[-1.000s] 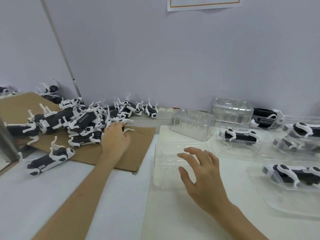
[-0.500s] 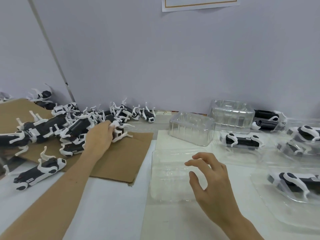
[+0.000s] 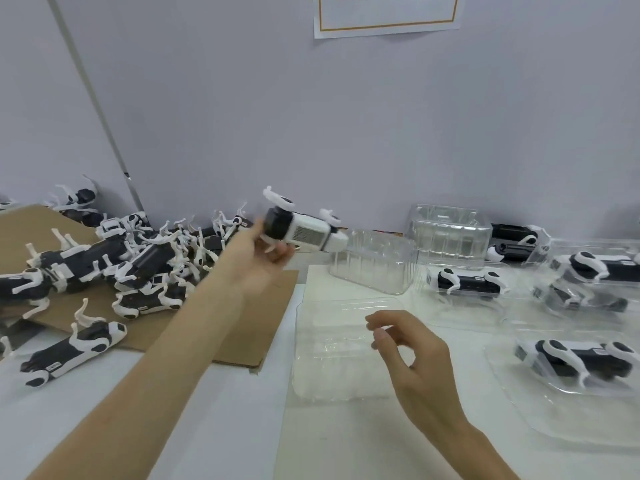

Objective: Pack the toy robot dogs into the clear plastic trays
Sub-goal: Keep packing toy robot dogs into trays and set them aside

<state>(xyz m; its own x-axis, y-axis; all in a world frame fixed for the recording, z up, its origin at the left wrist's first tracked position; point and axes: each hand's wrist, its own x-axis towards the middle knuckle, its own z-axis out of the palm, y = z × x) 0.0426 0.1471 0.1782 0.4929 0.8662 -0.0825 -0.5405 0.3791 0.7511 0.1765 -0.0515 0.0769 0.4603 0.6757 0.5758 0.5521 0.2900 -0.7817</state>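
My left hand (image 3: 258,256) grips a black and white toy robot dog (image 3: 303,228) by its black end and holds it in the air, belly side toward me, above the cardboard's right edge. An empty clear plastic tray (image 3: 332,344) lies on the white table in front of me. My right hand (image 3: 414,355) hovers over that tray's right side with fingers loosely curled, holding nothing. A pile of toy dogs (image 3: 114,268) lies on the brown cardboard (image 3: 252,323) at the left.
Stacks of empty clear trays (image 3: 374,261) (image 3: 450,233) stand at the back. Packed trays with dogs (image 3: 467,284) (image 3: 585,358) (image 3: 602,268) fill the right side. One loose dog (image 3: 71,348) lies at the cardboard's front left. The grey wall is close behind.
My left hand has lifted one toy dog out of the pile and carried it up and to the right. My right hand stayed over the empty tray, its fingers curling a little.
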